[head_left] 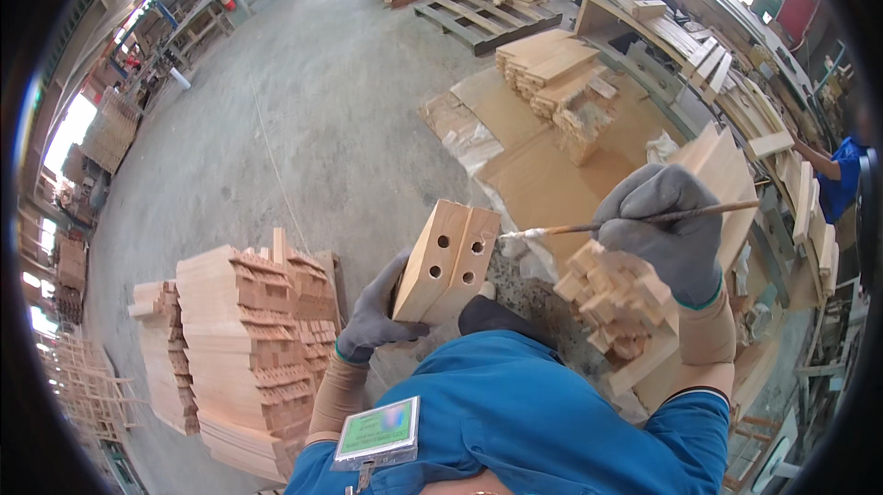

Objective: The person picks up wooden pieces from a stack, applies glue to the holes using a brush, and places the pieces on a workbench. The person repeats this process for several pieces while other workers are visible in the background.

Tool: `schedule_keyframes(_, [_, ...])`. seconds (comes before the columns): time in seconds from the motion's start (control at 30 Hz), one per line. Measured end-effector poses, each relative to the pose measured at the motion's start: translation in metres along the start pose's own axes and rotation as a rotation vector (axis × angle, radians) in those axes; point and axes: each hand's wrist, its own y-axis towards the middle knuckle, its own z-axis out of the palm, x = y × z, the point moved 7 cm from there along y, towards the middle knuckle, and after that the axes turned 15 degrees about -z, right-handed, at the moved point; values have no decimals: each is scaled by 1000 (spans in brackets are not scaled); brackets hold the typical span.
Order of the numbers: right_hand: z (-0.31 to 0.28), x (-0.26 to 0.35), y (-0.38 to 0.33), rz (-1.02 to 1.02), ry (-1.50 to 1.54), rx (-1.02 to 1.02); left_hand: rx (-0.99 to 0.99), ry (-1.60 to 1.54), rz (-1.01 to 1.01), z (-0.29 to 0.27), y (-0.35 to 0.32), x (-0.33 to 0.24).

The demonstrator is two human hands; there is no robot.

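Note:
In a grey glove, my left hand (372,313) grips two pale wooden pieces (425,279) side by side. Their end faces turn up and show several round dark holes, with a whitish smear around the holes of the right-hand piece. My right hand (664,224), gloved too, is closed around a thin brush (559,230). White paste coats the brush's tip, which points left and lies at or just beside the edge of the right piece; actual contact cannot be made out.
Tall stacks of cut wooden parts (216,339) stand at lower left. A pile of wooden pieces (607,297) lies below my right hand. Beyond it, boards (552,72) rest on cardboard (524,178). A pallet (487,17) sits farther off. At right, people work by a board-laden bench (685,44).

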Motion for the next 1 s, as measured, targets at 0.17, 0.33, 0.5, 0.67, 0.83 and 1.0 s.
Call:
schedule_keyframes(0.17, [16, -50, 61, -232, -197, 220, 7, 9, -11, -36, 66, -31])
schedule_keyframes(0.33, [18, -96, 96, -251, -412, 485, -16, 85, -45, -56, 128, -59])
schedule_keyframes(0.5, [-23, -114, 108, -130, -523, 658, 90, 153, -85, -52, 200, -83])
schedule_keyframes(0.67, [-86, -111, 103, -60, -688, 280, 249, 103, -120, -47, 280, -107])
schedule_keyframes(0.83, [-143, -106, 69, -41, -1114, -81, 376, 103, -155, -11, 383, -151])
schedule_keyframes(1.0, [-201, -125, -25, 414, -1304, -474, 606, 49, -140, 51, 501, -202])
